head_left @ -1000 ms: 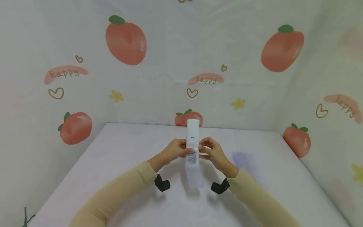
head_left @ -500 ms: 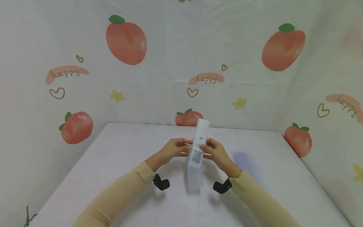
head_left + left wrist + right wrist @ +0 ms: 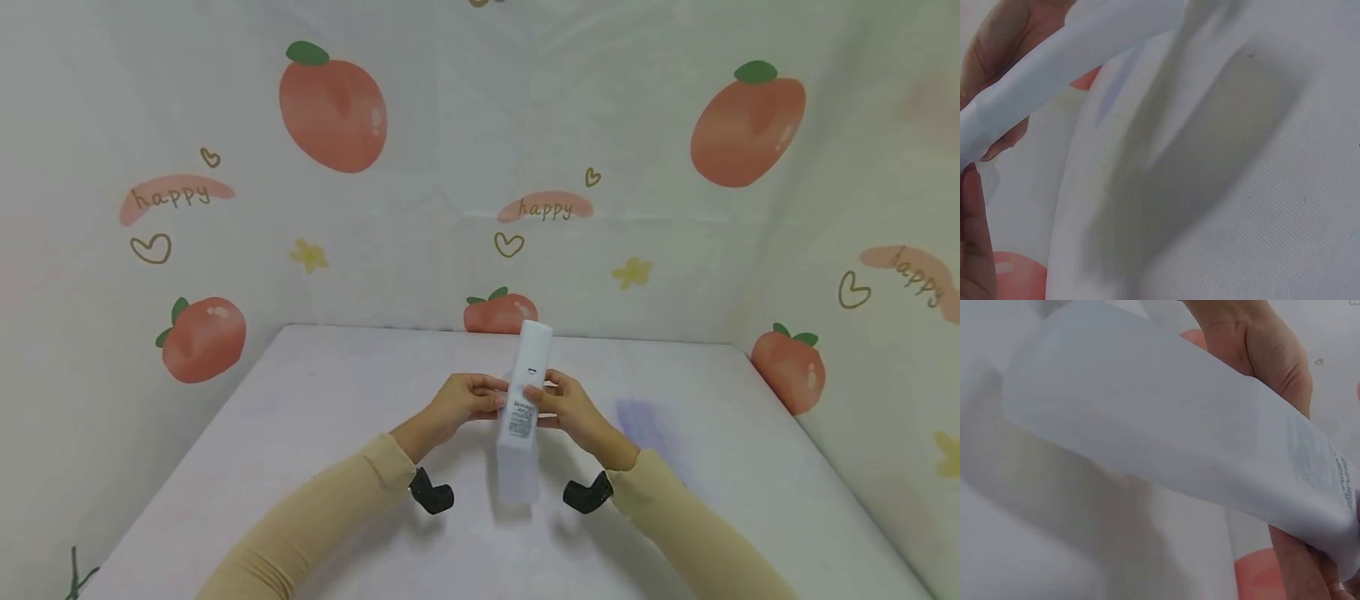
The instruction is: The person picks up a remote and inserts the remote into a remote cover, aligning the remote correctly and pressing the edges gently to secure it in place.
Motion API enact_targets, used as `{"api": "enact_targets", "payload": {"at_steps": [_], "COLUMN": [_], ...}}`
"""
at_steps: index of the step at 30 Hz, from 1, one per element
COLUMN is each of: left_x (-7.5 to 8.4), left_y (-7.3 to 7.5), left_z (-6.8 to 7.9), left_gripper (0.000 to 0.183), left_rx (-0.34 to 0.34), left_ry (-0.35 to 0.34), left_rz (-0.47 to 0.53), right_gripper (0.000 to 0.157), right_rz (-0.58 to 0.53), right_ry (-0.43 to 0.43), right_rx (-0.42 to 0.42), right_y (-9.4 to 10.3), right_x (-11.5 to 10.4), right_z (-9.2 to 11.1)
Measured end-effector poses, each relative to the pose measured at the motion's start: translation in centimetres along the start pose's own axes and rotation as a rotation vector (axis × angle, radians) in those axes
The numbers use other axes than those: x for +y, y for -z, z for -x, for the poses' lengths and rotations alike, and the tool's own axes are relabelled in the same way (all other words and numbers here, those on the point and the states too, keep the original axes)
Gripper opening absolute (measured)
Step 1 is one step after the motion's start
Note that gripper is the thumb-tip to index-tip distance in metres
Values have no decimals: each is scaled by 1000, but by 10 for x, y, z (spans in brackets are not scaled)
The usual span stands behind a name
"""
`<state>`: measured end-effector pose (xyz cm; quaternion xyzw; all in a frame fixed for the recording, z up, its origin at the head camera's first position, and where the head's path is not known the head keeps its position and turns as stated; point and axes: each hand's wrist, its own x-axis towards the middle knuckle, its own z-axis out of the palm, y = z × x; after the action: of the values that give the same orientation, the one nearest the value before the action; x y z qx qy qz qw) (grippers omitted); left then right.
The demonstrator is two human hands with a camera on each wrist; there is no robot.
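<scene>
Above the table, a long white plastic device (image 3: 528, 375) with a small port and a grey printed label is held between both hands. Its top leans to the right, and its lower end looks paler and translucent. The right hand (image 3: 573, 408) grips its right side, thumb on the front face near the label. At its left edge, the left hand (image 3: 457, 404) holds it with fingers and thumb. The fingertips behind it are hidden. In the right wrist view the device's smooth lower part (image 3: 1147, 406) fills much of the frame; its slim side (image 3: 1054, 62) crosses the left wrist view.
A white table (image 3: 360, 533) lies beneath, with a faint purple patch (image 3: 645, 425) on the right. Behind and at both sides hang white cloth walls (image 3: 450, 125) printed with red fruit. A black wrist camera (image 3: 431, 492) sits at each cuff.
The device has tipped from nearly upright so its top leans right, then sunk slightly. The left thumb has moved off the front face to the edge; the right thumb has come onto the front.
</scene>
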<state>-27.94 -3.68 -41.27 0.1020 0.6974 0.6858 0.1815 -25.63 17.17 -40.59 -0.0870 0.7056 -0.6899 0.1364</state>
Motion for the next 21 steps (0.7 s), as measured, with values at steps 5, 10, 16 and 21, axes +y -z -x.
{"api": "enact_targets", "payload": {"at_steps": [5, 10, 16, 21], "left_x": [-2, 1, 8, 12], "left_y": [-2, -2, -4, -7], "left_z": [0, -1, -1, -1], "left_gripper": [27, 26, 27, 26], "left_rx": [62, 80, 109, 165], "left_ry": [-41, -83, -110, -96], "left_rz": [6, 24, 19, 58], "right_gripper": [50, 51, 52, 51], "right_rz": [49, 129, 167, 163], "right_ry": [-1, -4, -40, -60], "right_rx": [-35, -83, -144, -185], "right_y": [0, 3, 5, 2], "right_x": [-4, -12, -19, -21], "right_z": [1, 2, 1, 2]}}
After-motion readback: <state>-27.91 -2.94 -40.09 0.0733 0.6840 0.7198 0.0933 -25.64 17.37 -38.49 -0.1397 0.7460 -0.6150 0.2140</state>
